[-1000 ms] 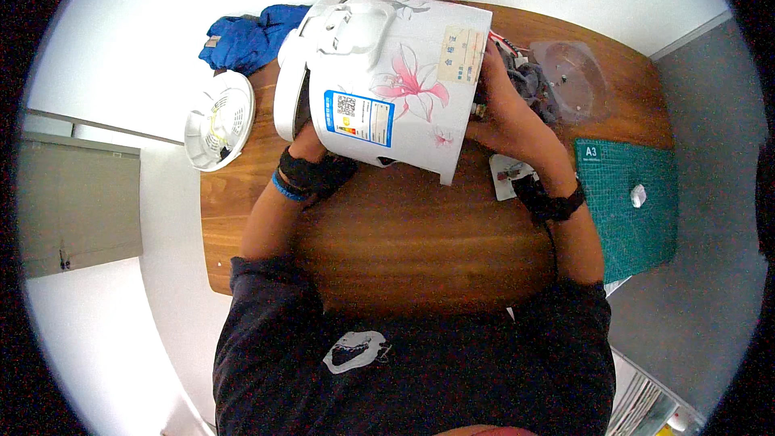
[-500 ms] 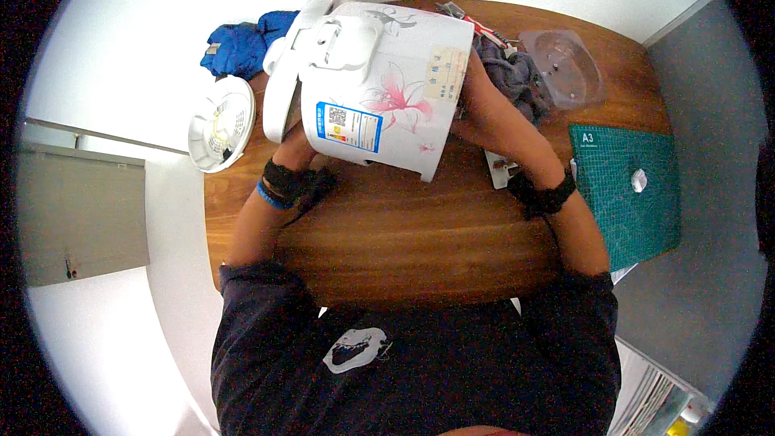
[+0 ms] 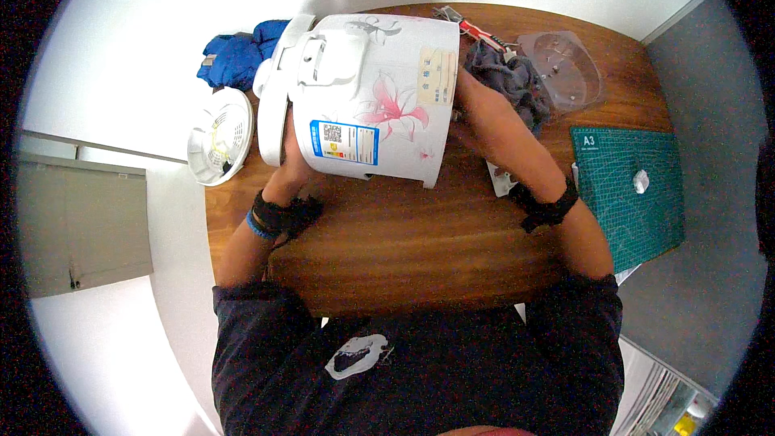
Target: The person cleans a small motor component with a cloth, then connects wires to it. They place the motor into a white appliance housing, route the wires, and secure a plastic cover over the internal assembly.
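Seen from my remote post, the wooden table [image 3: 404, 274] is the largest element and extends beneath both hands. Second in size, a white cooker [image 3: 395, 141] with pink and grey flowers and a blue-edged label is turned on its side between the hands, lid end toward the left; I cannot tell whether it rests on the table. The left hand [image 3: 295, 160] reaches into the gap between lid and body; the right hand [image 3: 484, 117] is at the base end. The fingers of both are hidden, so I cannot tell whether either grips. To the right of the right hand lies a green cutting mat [image 3: 630, 226]. Left of the left hand is a round white vented part [image 3: 235, 136], with blue cloth [image 3: 234, 62] farther beyond. Just past the right hand lies a dark grey cloth [image 3: 508, 73], beside a clear tray [image 3: 580, 60]. A red-handled tool [image 3: 483, 35] lies farther beyond that hand. Smallest are a white scrap [image 3: 641, 182] on the mat and small bits in the tray.
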`<state>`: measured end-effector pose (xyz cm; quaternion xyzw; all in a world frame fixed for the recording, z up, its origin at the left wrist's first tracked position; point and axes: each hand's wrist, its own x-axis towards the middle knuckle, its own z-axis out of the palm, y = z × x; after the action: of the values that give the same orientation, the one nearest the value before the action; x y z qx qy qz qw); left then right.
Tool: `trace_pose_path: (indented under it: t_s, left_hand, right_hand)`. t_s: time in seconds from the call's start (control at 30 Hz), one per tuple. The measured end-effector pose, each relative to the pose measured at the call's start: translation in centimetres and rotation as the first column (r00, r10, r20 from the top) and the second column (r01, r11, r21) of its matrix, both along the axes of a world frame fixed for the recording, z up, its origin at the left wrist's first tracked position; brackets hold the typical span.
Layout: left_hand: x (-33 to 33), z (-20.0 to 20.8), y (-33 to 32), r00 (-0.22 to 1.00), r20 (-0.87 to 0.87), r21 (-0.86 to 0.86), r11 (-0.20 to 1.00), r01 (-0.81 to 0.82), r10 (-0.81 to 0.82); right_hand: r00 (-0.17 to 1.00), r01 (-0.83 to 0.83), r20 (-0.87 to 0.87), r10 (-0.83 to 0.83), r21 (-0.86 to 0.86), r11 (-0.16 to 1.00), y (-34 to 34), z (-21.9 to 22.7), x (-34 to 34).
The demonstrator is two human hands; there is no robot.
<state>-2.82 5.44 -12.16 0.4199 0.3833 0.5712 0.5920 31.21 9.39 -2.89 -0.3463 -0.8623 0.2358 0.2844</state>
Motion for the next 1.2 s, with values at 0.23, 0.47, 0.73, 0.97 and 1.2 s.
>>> trace_pose_path:
  t_s: [0.23,0.47,0.73,0.97,1.2]
  left_hand:
    - [2.2,8.3,-2.4,0.995,-0.092,-0.08,0.996,-0.035,0.027]
    - [-0.9,7.0,-2.2,0.998,0.059,-0.188,0.982,0.006,0.005]
    - [-2.5,4.5,-1.7,0.73,0.527,0.112,0.887,0.449,-0.435]
    - [-5.1,6.0,-4.0,0.594,-0.764,-0.198,0.968,0.152,-0.25]
    - [-3.4,10.6,-2.8,0.518,-0.796,-0.147,0.93,0.336,-0.313]
  right_hand:
    - [1.0,0.016,0.0,-0.016,0.194,0.981,1.2,-1.3,0.0]
    - [0.996,-0.076,-0.05,0.077,0.01,0.997,-0.1,0.0,-0.8]
    - [0.979,-0.143,-0.152,0.134,-0.051,0.988,-1.0,2.1,0.2]
    - [0.967,-0.007,-0.255,0.008,0.005,1.0,-0.9,-0.2,0.0]
    - [0.953,0.017,-0.3,-0.05,-0.111,0.994,-1.2,0.1,-1.0]
